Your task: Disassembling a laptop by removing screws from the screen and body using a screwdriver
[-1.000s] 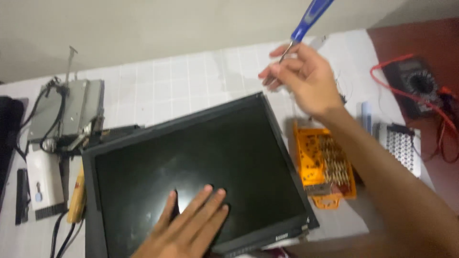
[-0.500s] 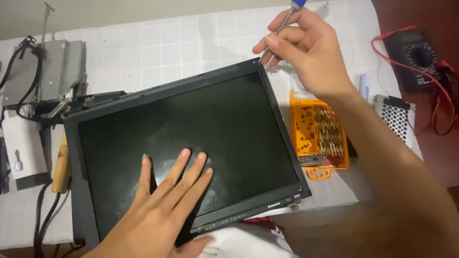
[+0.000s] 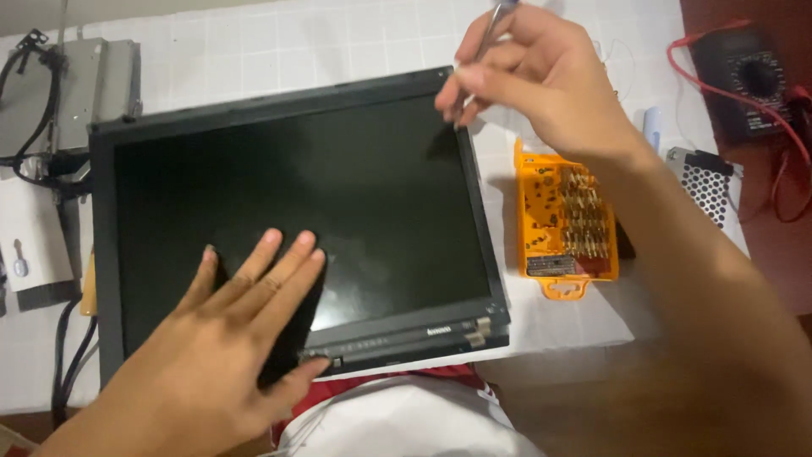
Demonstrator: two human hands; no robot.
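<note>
Lowered right hand (image 3: 541, 80) pinches slim metal screwdriver (image 3: 491, 34) above glossy screen (image 3: 338, 195)

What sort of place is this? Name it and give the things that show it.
Probably a small electronics repair bench. A laptop screen panel lies flat on a white tiled table, with an orange screwdriver bit set and a multimeter with red leads beside it.

White tiled worktop (image 3: 254, 59) with thin grey grout lines, dark reddish-brown surface (image 3: 782, 254) along its right edge, soft even indoor light, faint shadows
</note>
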